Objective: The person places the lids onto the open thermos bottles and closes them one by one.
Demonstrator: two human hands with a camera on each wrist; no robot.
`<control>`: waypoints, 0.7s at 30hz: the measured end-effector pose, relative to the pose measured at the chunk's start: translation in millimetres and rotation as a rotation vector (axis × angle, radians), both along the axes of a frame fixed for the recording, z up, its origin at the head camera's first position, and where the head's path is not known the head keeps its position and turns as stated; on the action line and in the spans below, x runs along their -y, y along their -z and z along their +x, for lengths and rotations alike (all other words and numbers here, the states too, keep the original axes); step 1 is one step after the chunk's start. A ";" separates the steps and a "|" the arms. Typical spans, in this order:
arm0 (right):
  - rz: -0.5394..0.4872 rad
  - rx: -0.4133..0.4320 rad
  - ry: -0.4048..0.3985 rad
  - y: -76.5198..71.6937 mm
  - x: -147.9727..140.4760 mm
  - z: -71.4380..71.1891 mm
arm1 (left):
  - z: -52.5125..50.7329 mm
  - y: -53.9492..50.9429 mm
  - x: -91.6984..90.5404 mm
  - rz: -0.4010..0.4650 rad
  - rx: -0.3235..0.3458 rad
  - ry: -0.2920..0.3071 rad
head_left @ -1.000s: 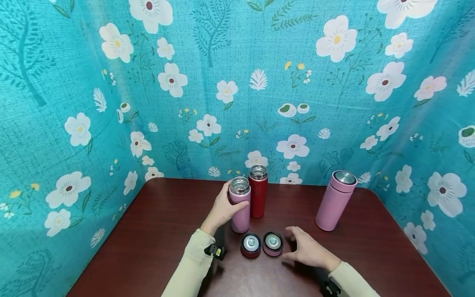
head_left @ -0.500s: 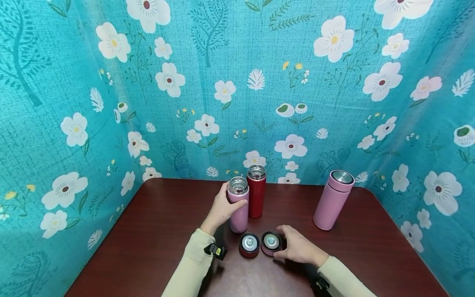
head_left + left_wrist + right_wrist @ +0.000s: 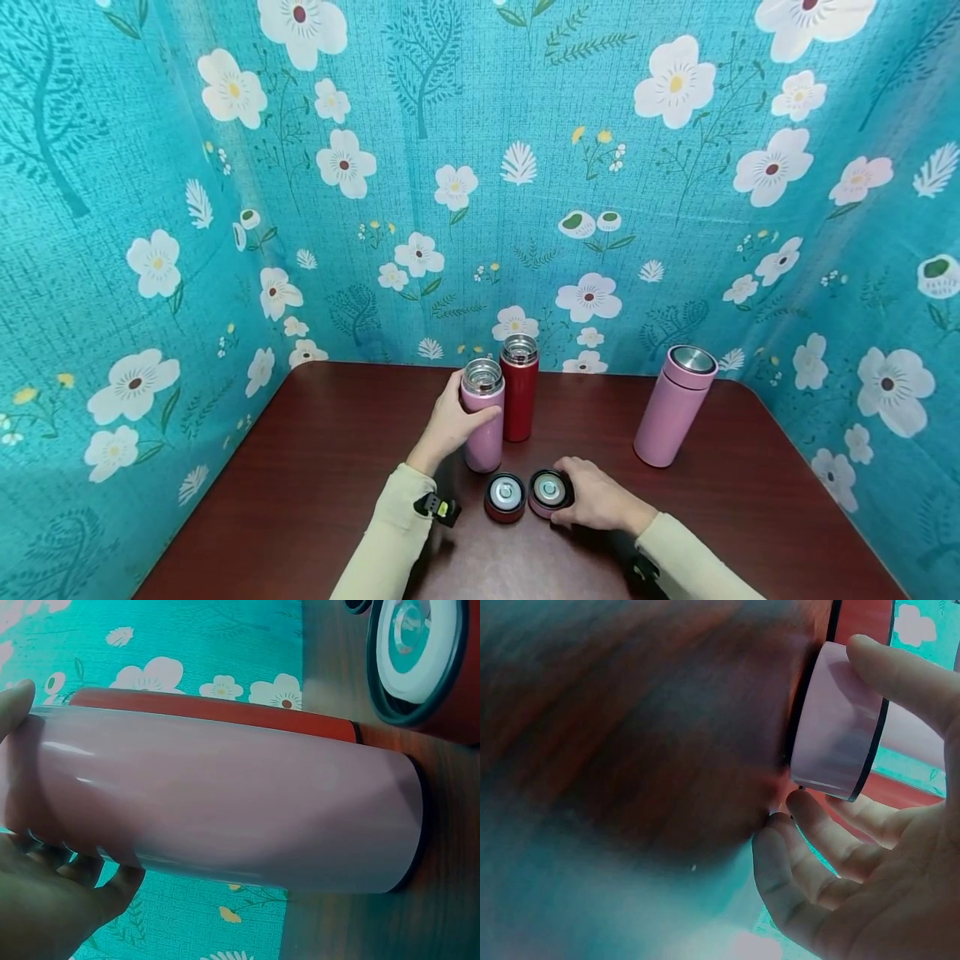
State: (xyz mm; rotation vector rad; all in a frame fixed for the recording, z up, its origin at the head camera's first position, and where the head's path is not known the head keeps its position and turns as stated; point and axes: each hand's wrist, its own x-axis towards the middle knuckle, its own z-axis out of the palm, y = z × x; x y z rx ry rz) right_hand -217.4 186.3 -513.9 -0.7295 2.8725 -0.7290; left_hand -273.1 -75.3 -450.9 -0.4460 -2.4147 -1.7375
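Observation:
My left hand (image 3: 448,425) grips the upper body of a lidless pink bottle (image 3: 483,446) that stands upright on the table. In the left wrist view, fingers and thumb wrap the pink bottle (image 3: 225,802). A lidless red bottle (image 3: 520,408) stands right behind it. In front lie two upturned lids, a red lid (image 3: 505,496) and a pink lid (image 3: 547,493) side by side. My right hand (image 3: 600,498) holds the pink lid by its rim, thumb on one side and fingers on the other, as the right wrist view shows on the pink lid (image 3: 836,724).
A closed pink bottle (image 3: 675,408) with a silver top stands at the right of the dark brown table (image 3: 300,467). Flowered turquoise cloth (image 3: 480,167) hangs behind the table and along both sides.
My right hand has moved left to the pink lid and now has its thumb and fingers around it. The left hand still grips the pink bottle.

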 end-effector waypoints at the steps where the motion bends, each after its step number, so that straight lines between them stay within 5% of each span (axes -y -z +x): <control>1: -0.001 -0.002 -0.002 0.1 0.2 -0.3 | 0.4 -0.6 -0.1 0.002 0.002 0.002; 10: 0.005 0.004 0.010 2.2 -1.1 -4.1 | 21.7 -32.2 -0.1 0.019 -0.029 0.029; 17: -0.054 0.017 -0.010 3.5 -6.2 -5.4 | 5.4 -6.5 4.0 0.031 -0.002 -0.007; 21: -0.089 0.007 -0.005 2.5 -12.1 -3.0 | 4.8 -0.3 8.3 0.029 -0.003 -0.012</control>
